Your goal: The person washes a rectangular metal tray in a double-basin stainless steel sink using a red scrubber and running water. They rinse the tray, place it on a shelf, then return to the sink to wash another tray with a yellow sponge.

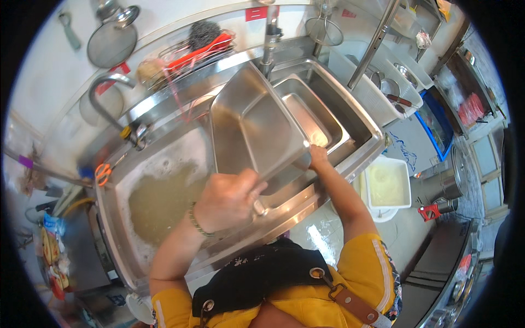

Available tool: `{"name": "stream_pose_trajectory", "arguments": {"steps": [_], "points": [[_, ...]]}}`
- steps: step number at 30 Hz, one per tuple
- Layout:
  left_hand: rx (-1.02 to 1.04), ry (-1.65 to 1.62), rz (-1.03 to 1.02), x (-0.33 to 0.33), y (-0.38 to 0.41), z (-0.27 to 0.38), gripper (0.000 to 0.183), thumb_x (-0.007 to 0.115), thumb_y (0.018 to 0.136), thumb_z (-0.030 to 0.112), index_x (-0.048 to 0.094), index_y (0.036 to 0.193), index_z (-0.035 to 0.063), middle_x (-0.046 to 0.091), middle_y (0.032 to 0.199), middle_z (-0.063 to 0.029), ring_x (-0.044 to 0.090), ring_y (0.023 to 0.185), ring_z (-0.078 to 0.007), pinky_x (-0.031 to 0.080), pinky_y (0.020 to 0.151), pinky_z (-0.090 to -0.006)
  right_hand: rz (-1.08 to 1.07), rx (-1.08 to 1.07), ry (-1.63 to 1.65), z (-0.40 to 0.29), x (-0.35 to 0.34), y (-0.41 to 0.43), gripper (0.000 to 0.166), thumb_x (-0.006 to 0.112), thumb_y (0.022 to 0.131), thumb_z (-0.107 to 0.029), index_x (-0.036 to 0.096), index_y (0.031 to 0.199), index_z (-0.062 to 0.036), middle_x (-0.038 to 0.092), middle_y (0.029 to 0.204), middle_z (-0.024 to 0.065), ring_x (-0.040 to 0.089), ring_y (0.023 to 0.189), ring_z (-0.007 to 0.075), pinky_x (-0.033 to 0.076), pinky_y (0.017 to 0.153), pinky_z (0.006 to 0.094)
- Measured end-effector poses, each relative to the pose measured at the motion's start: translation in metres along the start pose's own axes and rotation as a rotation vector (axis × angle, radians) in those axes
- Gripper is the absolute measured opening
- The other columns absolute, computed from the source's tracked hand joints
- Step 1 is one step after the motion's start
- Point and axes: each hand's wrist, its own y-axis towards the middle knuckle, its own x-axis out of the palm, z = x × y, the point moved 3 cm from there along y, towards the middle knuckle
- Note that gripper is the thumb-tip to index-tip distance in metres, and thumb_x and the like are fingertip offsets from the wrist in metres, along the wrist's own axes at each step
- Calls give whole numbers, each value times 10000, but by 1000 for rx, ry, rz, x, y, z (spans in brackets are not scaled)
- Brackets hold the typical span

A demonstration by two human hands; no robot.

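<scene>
A deep rectangular stainless steel pan is held tilted over the divider of a double sink, its open side towards me. My left hand is closed on the pan's near rim, by its lower left part. My right hand grips the pan's right corner. To the left, the sink basin holds cloudy, foamy water. A second steel pan lies in the right basin, partly hidden by the held pan.
A curved faucet and orange-handled scissors are at the left basin's edge. A wire rack with scrubbers stands behind. White plastic baskets hold strainers at the right; a white tub of pale liquid is below.
</scene>
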Motion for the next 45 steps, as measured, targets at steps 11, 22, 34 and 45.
{"name": "stream_pose_trajectory", "arguments": {"steps": [11,22,34,45], "points": [[-186,277,-738,233,25,-82,118,440,831,103,496,899,24,629,704,-177,644,642,-340,507,524,-432,13,-122,-245,99,33,80,159,570,774,-144,615,914,-82,681,842,64,673,824,230,484,684,368],[-589,474,-617,335,11,-209,451,496,855,203,431,1291,106,532,1164,-242,510,1128,-340,420,927,-428,-88,-3,-96,90,32,120,188,571,780,-108,595,954,-40,676,895,119,669,858,245,517,739,360],[-632,205,-219,393,6,-256,238,475,875,212,595,1043,94,606,976,-121,563,948,-320,440,813,-443,-11,90,-250,91,57,126,186,571,801,-110,540,974,-50,654,919,121,660,876,235,517,748,318],[-508,24,-617,338,5,-199,368,631,729,148,588,1089,86,644,1008,-166,613,927,-343,482,785,-431,-192,4,-160,81,73,126,268,587,820,-190,655,1045,-62,662,1028,110,636,993,237,538,746,354]]}}
